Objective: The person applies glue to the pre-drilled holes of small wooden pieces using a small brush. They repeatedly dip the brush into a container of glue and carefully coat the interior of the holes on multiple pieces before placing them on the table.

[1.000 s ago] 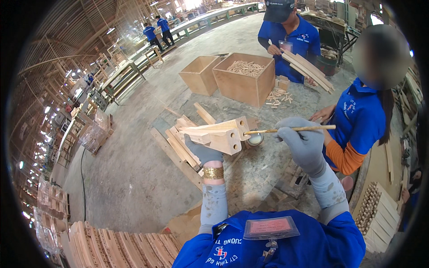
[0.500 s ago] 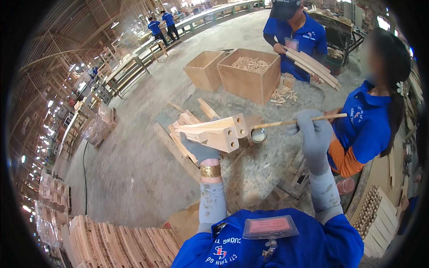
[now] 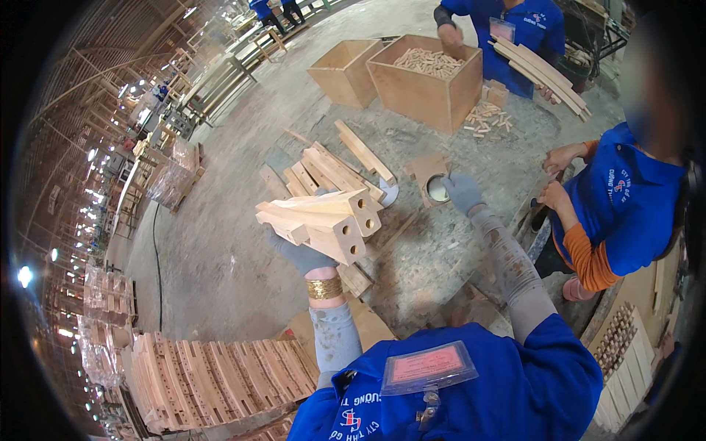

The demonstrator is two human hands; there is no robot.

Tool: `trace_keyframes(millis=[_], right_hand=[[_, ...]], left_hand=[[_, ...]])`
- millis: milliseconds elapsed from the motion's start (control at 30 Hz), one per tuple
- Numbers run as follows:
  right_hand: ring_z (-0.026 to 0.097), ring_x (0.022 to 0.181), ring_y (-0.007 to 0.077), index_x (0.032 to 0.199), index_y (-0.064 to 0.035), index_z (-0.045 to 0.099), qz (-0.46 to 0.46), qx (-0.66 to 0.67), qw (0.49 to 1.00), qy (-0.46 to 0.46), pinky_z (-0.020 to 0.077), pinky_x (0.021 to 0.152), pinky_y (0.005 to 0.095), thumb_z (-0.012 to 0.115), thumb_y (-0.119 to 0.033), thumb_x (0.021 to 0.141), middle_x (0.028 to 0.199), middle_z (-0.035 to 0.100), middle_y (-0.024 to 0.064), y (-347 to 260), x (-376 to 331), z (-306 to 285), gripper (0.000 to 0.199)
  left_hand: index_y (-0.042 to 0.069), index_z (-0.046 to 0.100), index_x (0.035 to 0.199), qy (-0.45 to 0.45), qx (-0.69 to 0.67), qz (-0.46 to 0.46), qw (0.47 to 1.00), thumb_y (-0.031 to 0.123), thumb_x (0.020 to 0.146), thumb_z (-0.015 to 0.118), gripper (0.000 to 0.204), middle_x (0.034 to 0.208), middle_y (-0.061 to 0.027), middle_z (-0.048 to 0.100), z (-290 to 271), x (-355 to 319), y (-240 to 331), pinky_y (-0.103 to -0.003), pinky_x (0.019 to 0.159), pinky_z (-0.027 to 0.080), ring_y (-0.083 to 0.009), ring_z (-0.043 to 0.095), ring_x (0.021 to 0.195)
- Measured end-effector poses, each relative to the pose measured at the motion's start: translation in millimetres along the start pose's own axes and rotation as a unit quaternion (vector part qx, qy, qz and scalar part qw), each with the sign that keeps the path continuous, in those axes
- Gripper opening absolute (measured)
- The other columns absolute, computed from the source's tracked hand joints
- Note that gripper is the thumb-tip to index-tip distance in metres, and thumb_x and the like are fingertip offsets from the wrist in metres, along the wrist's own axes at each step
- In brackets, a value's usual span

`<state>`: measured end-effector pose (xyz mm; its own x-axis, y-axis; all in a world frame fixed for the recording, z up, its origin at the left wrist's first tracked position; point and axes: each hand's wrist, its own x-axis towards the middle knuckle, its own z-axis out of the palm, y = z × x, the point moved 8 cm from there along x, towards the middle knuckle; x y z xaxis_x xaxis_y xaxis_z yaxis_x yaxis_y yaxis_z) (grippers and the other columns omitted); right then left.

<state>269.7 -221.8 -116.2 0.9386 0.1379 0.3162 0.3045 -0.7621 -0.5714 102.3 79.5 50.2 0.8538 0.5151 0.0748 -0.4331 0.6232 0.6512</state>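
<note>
My left hand [image 3: 300, 253], in a grey glove, is closed around pale wooden pieces [image 3: 312, 222] held side by side. Round holes show in their near ends. My gloved right hand [image 3: 463, 193] is reaching forward beside a small open can [image 3: 438, 189] with whitish contents, which sits on a piece of cardboard [image 3: 425, 167]. Its fingers look drawn together at the rim, and whatever is in them is hidden. Beyond my left hand, more wooden pieces [image 3: 331, 167] lie in a loose pile, with a whitish object [image 3: 389, 192] at their near end.
Two plywood boxes [image 3: 412, 92] stand ahead, the right one full of dowels [image 3: 429, 63]; loose dowels [image 3: 487, 120] lie beside it. A co-worker [image 3: 526, 37] holds slats there; another person [image 3: 625, 191] is close on my right. Stacked wooden parts [image 3: 220, 378] are at lower left.
My right hand has moved forward and left to the can; the thin stick it held no longer shows. My left hand has shifted left with the wooden pieces. The far co-worker's hand reached over the dowel box.
</note>
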Motion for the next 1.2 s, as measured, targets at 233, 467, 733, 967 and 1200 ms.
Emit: trace_keyframes(millis=[233, 467, 733, 967, 1200], right_hand=[[0.057, 0.064, 0.036, 0.072, -0.0047, 0.06, -0.01, 0.03, 0.999, 0.03, 0.044, 0.059, 0.044, 0.05, -0.037, 0.086, 0.067, 0.059, 0.0174, -18.9, -0.1, -20.3, 0.037], [0.055, 0.052, 0.0255, 0.07, 0.0008, 0.061, -0.008, 0.193, 0.977, 0.086, 0.042, 0.05, 0.0338, 0.055, -0.025, 0.086, 0.059, 0.058, 0.0121, -15.3, -34.2, -25.7, 0.031], [0.061, 0.066, 0.0175, 0.1, 0.0015, 0.055, 0.313, 0.688, 0.646, 0.103, 0.0495, 0.056, 0.0259, 0.05, -0.021, 0.09, 0.084, 0.062, 0.0112, 9.2, -67.3, -21.0, 0.025], [0.06, 0.066, 0.0148, 0.095, 0.0043, 0.053, 0.081, 0.643, 0.756, 0.094, 0.0501, 0.06, 0.0248, 0.044, -0.016, 0.092, 0.079, 0.061, 0.012, -114.0, -43.0, -184.9, 0.023], [0.06, 0.062, 0.0143, 0.085, 0.0065, 0.057, -0.082, 0.558, 0.823, 0.069, 0.0504, 0.058, 0.0236, 0.051, -0.006, 0.086, 0.076, 0.061, 0.0126, -215.3, -78.1, -259.9, 0.014]], left_hand=[[0.012, 0.046, 0.117, 0.049, 0.001, 0.02, 0.999, 0.048, 0.091, 0.028, 0.048, 0.114, -0.0087, 0.053, -14.5, -3.9, 10.1, -0.038, 0.09, 0.045, -0.0262, 0.052, 0.106], [0.011, 0.048, 0.115, 0.07, 0.022, 0.044, 0.996, 0.04, 0.093, 0.03, 0.04, 0.109, -0.0075, 0.055, -9.6, -4.3, 10.9, -0.035, 0.081, 0.049, -0.0232, 0.056, 0.098], [0.009, 0.049, 0.105, 0.038, -0.012, 0.018, 0.999, 0.033, 0.094, 0.031, 0.032, 0.099, -0.0059, 0.056, 7.0, -6.6, 1.9, -0.034, 0.076, 0.051, -0.0203, 0.058, 0.091], [0.01, 0.047, 0.115, 0.056, -0.106, -0.031, 0.992, 0.042, 0.094, 0.029, 0.042, 0.11, -0.0064, 0.053, 33.9, -13.9, -14.7, -0.033, 0.084, 0.048, -0.0216, 0.054, 0.1], [0.01, 0.047, 0.117, 0.058, -0.098, -0.023, 0.993, 0.047, 0.091, 0.029, 0.048, 0.115, -0.0071, 0.053, 26.7, -9.2, -16.0, -0.038, 0.088, 0.045, -0.0247, 0.052, 0.106]])
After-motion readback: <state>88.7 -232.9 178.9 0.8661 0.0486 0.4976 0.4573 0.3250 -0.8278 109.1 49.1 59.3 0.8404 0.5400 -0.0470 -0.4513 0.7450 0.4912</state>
